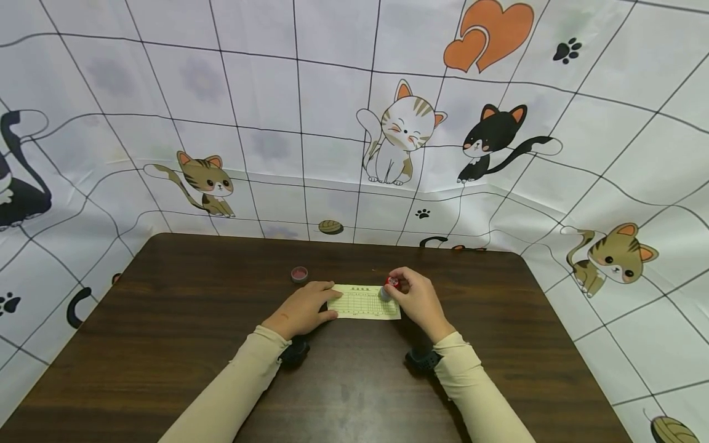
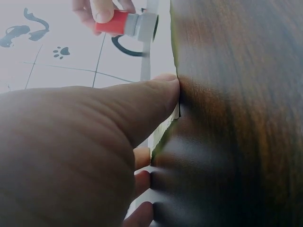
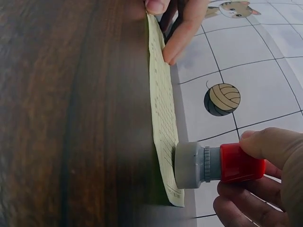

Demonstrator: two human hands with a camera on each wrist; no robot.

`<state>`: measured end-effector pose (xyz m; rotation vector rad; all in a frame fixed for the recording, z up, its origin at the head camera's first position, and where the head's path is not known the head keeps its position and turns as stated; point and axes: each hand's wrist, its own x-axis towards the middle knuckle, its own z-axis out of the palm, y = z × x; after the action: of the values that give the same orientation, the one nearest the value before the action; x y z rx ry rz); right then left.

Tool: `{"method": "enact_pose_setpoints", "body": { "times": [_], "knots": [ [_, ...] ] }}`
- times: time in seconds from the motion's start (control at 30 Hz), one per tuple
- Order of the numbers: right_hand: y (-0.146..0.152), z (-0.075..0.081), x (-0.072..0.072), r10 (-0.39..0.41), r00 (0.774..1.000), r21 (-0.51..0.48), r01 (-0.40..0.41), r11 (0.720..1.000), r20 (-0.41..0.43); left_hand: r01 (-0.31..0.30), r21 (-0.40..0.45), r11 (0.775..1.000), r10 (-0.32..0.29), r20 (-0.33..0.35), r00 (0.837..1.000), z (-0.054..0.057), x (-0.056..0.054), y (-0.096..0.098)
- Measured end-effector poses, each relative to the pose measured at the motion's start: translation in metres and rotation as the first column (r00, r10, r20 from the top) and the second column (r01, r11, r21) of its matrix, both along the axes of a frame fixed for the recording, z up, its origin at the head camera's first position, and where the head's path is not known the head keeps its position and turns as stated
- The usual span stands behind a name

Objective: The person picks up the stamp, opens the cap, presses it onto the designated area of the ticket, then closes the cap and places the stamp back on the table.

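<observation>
A pale yellow printed form slip (image 1: 357,303) lies on the dark table. My left hand (image 1: 303,309) rests at its left end, thumb and fingers spread and pressing on the paper edge, as the left wrist view also shows at the thumb (image 2: 156,97). With my right hand (image 1: 419,301) I grip a round stamp by its red handle (image 3: 242,163), thumb on one side and fingers on the other. The stamp's grey base (image 3: 188,165) is right at the slip's right end, its face toward the paper. What the stamp face looks like is hidden.
Behind my left hand, a small round cap or tin (image 1: 300,274) with a reddish inside sits on the wooden table (image 1: 183,344). A white cloth (image 1: 266,147) printed with cats and grid lines hangs behind and around the table edges.
</observation>
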<state>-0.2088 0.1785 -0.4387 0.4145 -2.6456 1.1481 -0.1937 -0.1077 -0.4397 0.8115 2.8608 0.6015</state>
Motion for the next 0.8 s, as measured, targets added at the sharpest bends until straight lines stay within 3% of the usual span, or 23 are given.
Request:
{"method": "enact_pose_setpoints", "body": {
  "times": [0.47, 0.8],
  "knots": [
    [-0.0077, 0.0004, 0.0015, 0.026, 0.993, 0.160, -0.006, 0.987, -0.118, 0.001, -0.006, 1.000, -0.001, 0.004, 1.000, -0.0021, 0.0000, 0.0007],
    [-0.0080, 0.0037, 0.0014, 0.022, 0.988, 0.250, 0.017, 0.968, -0.152, 0.003, -0.009, 1.000, -0.003, 0.001, 1.000, -0.0011, -0.0017, -0.0001]
  ]
}}
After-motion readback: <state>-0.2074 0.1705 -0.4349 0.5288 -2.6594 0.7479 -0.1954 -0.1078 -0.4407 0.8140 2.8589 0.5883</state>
